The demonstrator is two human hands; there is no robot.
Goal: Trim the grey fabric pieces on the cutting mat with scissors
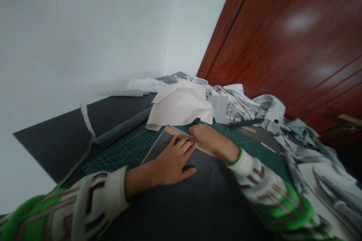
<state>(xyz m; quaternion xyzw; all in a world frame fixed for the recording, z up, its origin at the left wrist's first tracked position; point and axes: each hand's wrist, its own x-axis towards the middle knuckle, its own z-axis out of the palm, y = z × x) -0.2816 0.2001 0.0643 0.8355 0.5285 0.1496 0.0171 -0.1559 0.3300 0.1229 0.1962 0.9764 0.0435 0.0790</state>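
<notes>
My left hand (175, 162) lies spread on a dark grey sheet of material (212, 188), with its fingertips pressing on a wooden ruler (171, 131). The ruler runs across the sheet near its far edge. Just beyond the left fingertips, my right hand (210, 140) is closed in a pinch at the ruler's edge. Whatever it grips is hidden by the fingers. Beneath the sheet is a green cutting mat (118, 150) with grid lines.
A pale pinkish-white piece of material (181, 101) lies just past the ruler. A dark roll (121, 128) sits to the left. Heaped grey and white scraps (240, 105) line the back and right, beside a reddish-brown door (296, 45). A white wall (85, 37) stands behind.
</notes>
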